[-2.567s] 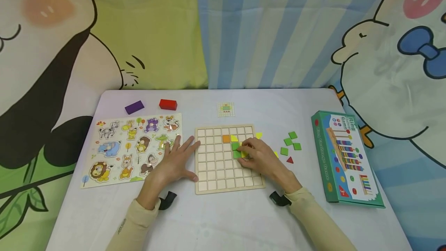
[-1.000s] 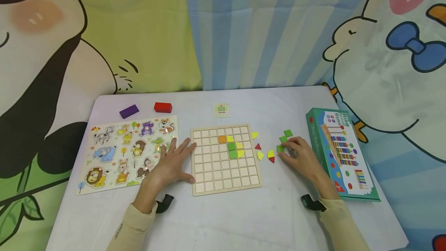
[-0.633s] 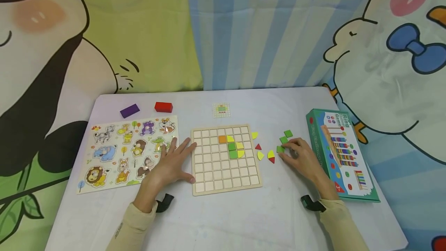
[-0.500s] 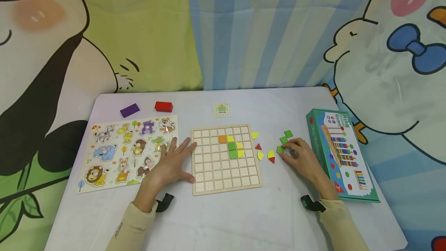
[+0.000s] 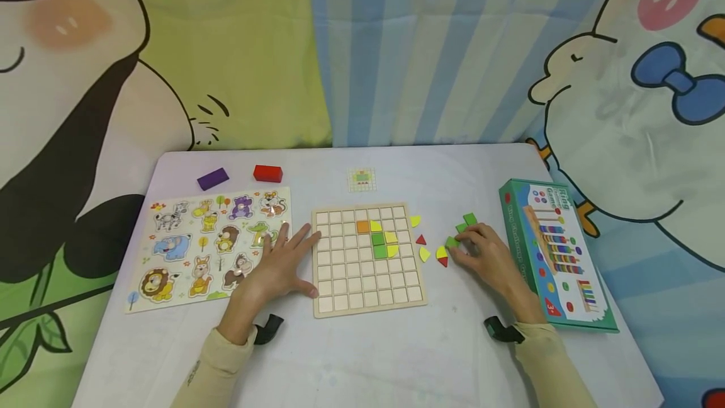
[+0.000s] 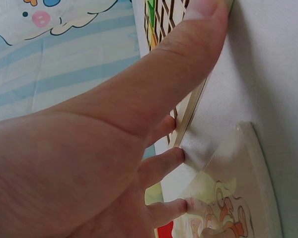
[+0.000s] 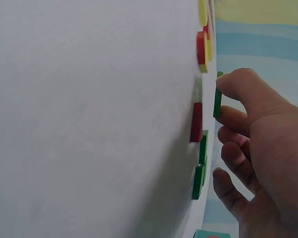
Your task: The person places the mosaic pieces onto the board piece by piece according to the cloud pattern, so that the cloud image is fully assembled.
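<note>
My right hand [image 5: 489, 260] pinches a green square tile [image 7: 218, 94] between thumb and fingertip; the right wrist view shows it held off the table. More green tiles [image 5: 469, 219] lie beside that hand. Spread wide, my left hand [image 5: 280, 269] touches the left edge of a wooden grid board [image 5: 354, 283] with its thumb and a fingertip, while other fingers reach over the animal puzzle [image 5: 201, 244]. On the board sit an orange square [image 5: 362, 226], two green squares [image 5: 378, 246] and several yellow pieces [image 5: 391, 237].
Between board and right hand lie loose yellow pieces [image 5: 424, 255] and red triangles [image 5: 421, 240]. Behind the board is a small pattern card [image 5: 362, 179]. A purple block [image 5: 213, 179] and a red block [image 5: 268, 173] stand back left; a green game box [image 5: 566, 257] lies right.
My right hand has left the board for the loose tiles on the right. It has picked up a green tile, which has tilted and shifted slightly left. The left hand stays in place.
</note>
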`<state>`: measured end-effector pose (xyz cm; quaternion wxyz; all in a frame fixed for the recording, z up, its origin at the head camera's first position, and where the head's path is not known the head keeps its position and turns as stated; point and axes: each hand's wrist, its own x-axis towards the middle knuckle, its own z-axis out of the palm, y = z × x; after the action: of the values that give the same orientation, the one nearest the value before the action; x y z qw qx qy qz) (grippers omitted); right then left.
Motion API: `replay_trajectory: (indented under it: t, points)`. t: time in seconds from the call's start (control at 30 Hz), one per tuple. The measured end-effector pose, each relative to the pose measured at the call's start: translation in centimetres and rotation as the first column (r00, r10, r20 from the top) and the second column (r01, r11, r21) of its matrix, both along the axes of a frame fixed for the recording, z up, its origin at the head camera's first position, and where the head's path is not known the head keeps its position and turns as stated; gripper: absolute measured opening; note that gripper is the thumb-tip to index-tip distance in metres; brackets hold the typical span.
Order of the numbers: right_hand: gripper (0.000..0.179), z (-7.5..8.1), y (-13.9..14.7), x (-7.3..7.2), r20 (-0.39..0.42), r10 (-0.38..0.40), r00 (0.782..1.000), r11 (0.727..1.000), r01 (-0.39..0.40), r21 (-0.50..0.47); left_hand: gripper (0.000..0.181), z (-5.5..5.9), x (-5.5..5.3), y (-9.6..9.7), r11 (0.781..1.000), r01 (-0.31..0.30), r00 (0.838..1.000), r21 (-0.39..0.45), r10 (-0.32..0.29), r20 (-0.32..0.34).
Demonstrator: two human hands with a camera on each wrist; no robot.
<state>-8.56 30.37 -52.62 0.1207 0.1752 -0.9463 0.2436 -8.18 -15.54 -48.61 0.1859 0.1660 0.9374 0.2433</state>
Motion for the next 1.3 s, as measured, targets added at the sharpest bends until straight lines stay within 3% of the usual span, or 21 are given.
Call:
replay_trajectory:
  t: [0.2, 0.33, 0.53, 0.83, 1.3]
  points:
    - [0.025, 0.7, -2.4, -1.1, -0.014, 0.116, 0.993, 0.986, -0.116, -0.119, 0.118, 0.1, 0.1, -0.1, 1.0, 0.0, 1.0, 0.008, 0.0, 0.006]
    - [0.025, 1.1, -5.2, -2.1, -0.064, 0.225, 0.972, 0.964, -0.232, -0.132, 0.117, -0.1, 0.2, -0.1, 1.0, 0.0, 1.0, 0.015, -0.001, 0.017]
    - [0.025, 1.4, -9.7, -3.3, -0.059, 0.341, 0.938, 0.928, -0.346, -0.138, 0.117, -0.4, 0.2, 0.1, 1.0, -0.006, 0.999, 0.009, 0.005, 0.035]
    - [0.022, 1.6, -14.3, -4.4, -0.02, 0.393, 0.919, 0.919, -0.393, -0.035, 0.118, -0.2, 0.2, 0.2, 1.0, 0.003, 1.0, 0.017, -0.004, 0.02]
    - [0.027, 1.3, -15.5, -4.9, 0.043, 0.393, 0.919, 0.919, -0.394, 0.019, 0.118, 0.1, 0.0, 0.0, 1.0, 0.0, 1.0, -0.015, 0.001, 0.011]
